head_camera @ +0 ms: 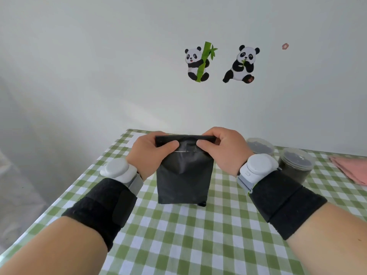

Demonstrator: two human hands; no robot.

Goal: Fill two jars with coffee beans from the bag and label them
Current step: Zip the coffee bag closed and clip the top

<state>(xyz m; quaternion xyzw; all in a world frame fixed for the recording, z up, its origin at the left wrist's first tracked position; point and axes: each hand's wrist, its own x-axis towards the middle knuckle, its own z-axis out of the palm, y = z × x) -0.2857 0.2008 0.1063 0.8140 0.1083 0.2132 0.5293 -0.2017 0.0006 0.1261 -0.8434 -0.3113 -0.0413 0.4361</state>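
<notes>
Coffee bag (184, 175), black, stands upright on the green-checked worktop (198, 235), centred between the forearms. Left hand (148, 150) and right hand (226, 149) each pinch its folded top edge, thumbs in front, fingers (213, 132) curled over the back. Rear jar (260, 146) and front jar (296, 165), both lidded with dark contents, stand just beyond the right wrist, near a pink cloth (351, 169).
</notes>
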